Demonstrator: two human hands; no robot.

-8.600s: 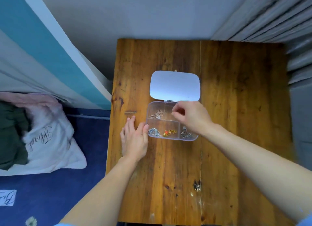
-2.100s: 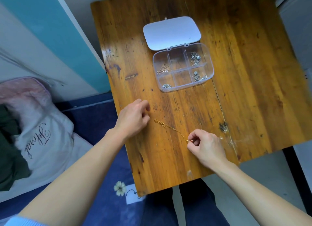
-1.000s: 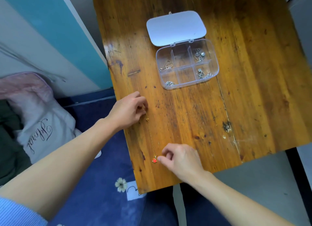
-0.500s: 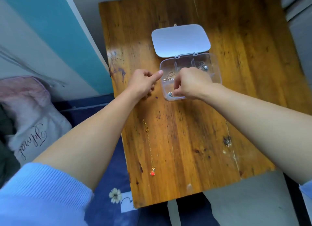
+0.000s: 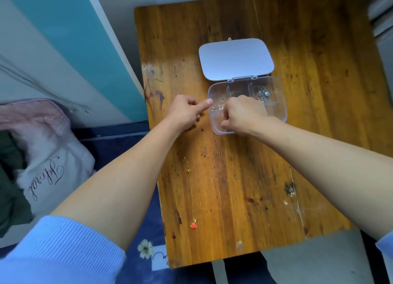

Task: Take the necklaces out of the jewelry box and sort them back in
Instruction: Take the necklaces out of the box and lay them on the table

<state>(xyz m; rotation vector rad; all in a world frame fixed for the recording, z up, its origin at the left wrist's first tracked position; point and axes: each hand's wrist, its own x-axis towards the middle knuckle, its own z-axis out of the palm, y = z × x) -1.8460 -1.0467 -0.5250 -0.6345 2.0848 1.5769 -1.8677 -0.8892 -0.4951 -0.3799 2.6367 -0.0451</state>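
Clear jewelry box (image 5: 278, 105) on the far middle of the wooden table (image 5: 244, 177), lid (image 5: 235, 59) thrown flat open behind it, well in from every edge. Silver necklace (image 5: 263, 93) bunched in the back right compartment, pale gold chain (image 5: 218, 106) in the back left one. Right hand (image 5: 244, 116) curled over the box's front left part, fingers drawn together down inside; whether clamped on anything, cannot tell. Left hand (image 5: 185, 111) just beside the box's left wall, loosely fisted, thumb stretched toward the rim, nothing visibly held. Gold necklace with red pendant (image 5: 191, 190) laid out straight along the table's left side, close to that edge, pendant toward the near edge, well apart from the box. Broad bare wood to the right and between box and near edge. Blue floor (image 5: 131, 139) and a white pillow (image 5: 49, 171) beyond the left edge.
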